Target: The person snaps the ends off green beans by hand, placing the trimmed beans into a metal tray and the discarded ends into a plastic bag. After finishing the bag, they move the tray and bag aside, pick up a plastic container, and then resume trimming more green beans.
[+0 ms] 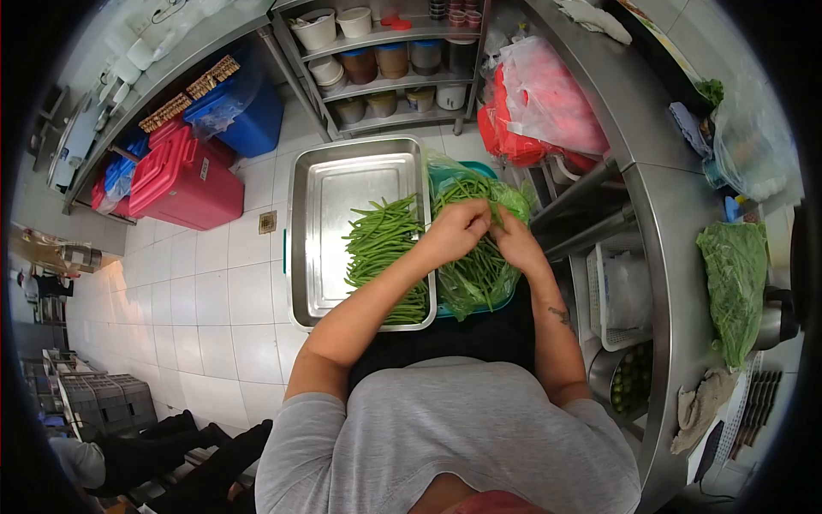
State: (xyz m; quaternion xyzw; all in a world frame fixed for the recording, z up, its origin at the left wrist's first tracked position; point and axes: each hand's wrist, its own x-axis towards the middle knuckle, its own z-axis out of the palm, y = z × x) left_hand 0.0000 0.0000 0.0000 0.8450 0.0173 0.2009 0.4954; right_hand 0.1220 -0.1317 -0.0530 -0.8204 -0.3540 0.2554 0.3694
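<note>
From my remote post, my left hand (456, 230) and right hand (517, 243) pinch, contents indiscernible, over green beans (465, 276) bagged outside the tray's (329, 230) right edge, apparently sorting; next needs gentle separating.

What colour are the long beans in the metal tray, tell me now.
The beans are green, as the head view shows.

Left hand (461, 230) and right hand (519, 243) meet over loose green beans in a clear plastic bag (516, 201), fingers bent, grip unclear; bag sits in a teal container (478, 168), just beside the metal tray's (321, 206) right edge. Pile of green beans (383, 244) fills the tray's right side down to the near right corner. Steel counter (676, 227) carries a leafy green bundle (735, 291) and brown cloth (700, 407) along its right edge.
</note>
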